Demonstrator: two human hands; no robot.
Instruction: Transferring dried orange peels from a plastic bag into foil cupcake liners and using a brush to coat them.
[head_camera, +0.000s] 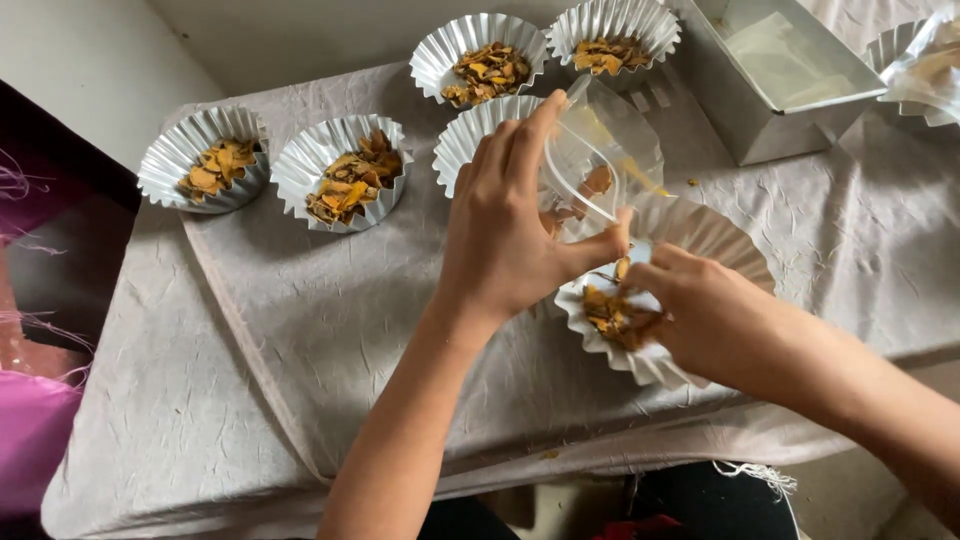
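My left hand (510, 215) grips a clear plastic bag (600, 155), holding its mouth open over a pleated foil cup (690, 235) near the table's front edge. My right hand (700, 310) reaches into that cup, with its fingers on the orange-brown dried chips (605, 312) inside. A few chips show through the bag. Whether the right hand's fingers pinch any chips is hidden.
Four foil cups filled with dried chips (205, 160) (345, 172) (482, 62) (612, 35) stand at the back, and another cup (470, 135) sits partly behind my left hand. A metal rectangular tin (775, 90) is at the back right. Crinkled grey cloth (300, 330) covers the table.
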